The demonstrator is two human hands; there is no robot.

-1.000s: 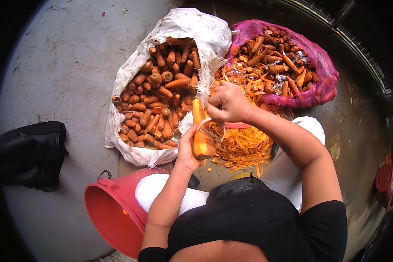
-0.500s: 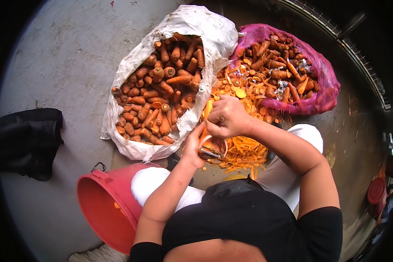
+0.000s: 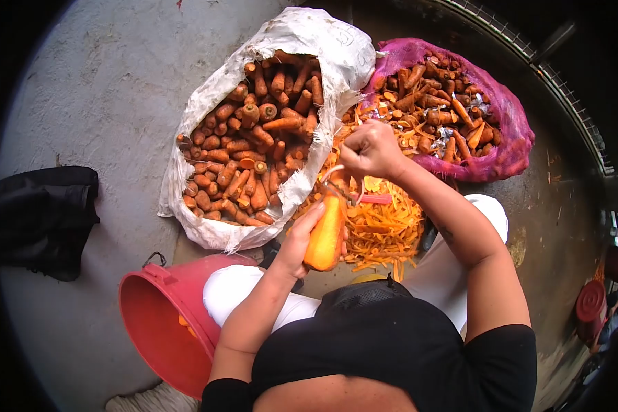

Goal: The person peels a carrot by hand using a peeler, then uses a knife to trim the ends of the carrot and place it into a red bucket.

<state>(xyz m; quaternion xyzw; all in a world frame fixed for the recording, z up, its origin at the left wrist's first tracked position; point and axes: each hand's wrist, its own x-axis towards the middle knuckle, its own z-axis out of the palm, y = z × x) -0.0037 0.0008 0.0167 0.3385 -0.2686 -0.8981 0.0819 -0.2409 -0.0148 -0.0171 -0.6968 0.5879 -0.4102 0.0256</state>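
My left hand (image 3: 298, 242) is wrapped round a large carrot (image 3: 325, 237), whose near side is bright orange and peeled. My right hand (image 3: 373, 148) is closed in a fist on a peeler with a pale frame (image 3: 359, 190). The peeler is at the carrot's far end, its blade partly hidden. Beneath both hands lies a heap of orange peelings (image 3: 391, 230). A short red strip (image 3: 375, 198) shows on the heap close to the peeler.
A white sack (image 3: 209, 237) full of carrots lies open ahead on the left. Ahead on the right is a purple mesh sack (image 3: 518, 141) with carrots and cut pieces. A red bucket (image 3: 209, 295) leans by my left leg; black cloth (image 3: 48, 220) is at far left.
My right hand has moved forward with the peeler, from the carrot's near end to its far end. The carrot is now turned with its peeled face up.
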